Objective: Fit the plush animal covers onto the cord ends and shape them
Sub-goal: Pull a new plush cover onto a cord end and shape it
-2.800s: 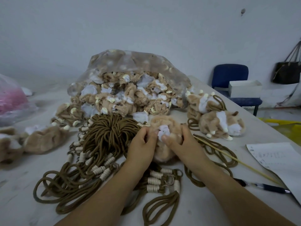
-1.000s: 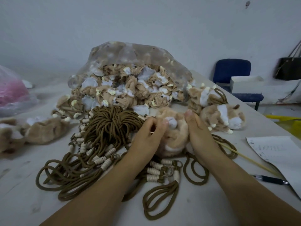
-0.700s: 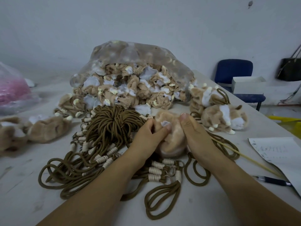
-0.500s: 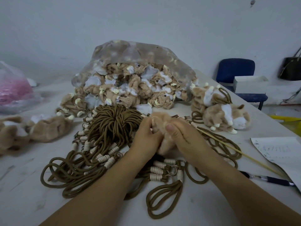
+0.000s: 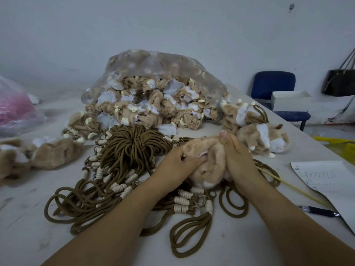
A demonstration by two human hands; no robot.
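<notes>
A tan and white plush animal cover (image 5: 209, 164) sits between my two hands above the table. My left hand (image 5: 175, 167) grips its left side, thumb pressed into the fur. My right hand (image 5: 235, 160) grips its right side, thumb up at the top edge. A bundle of brown cords (image 5: 132, 150) with cream wrapped ends lies just left and below. The cord end inside the cover is hidden.
A clear bag of inside-out plush covers (image 5: 153, 100) lies behind the cords. Finished plush animals (image 5: 263, 139) sit at the right, more covers (image 5: 51, 154) at the left. A thin wooden stick (image 5: 288, 187), a pen (image 5: 317, 211) and a paper sheet (image 5: 326, 181) lie right. A blue chair (image 5: 274, 87) stands beyond.
The plush cover has been turned and spread wider between my hands. My right thumb has moved up to its top edge, and my left hand has slid lower along its left side.
</notes>
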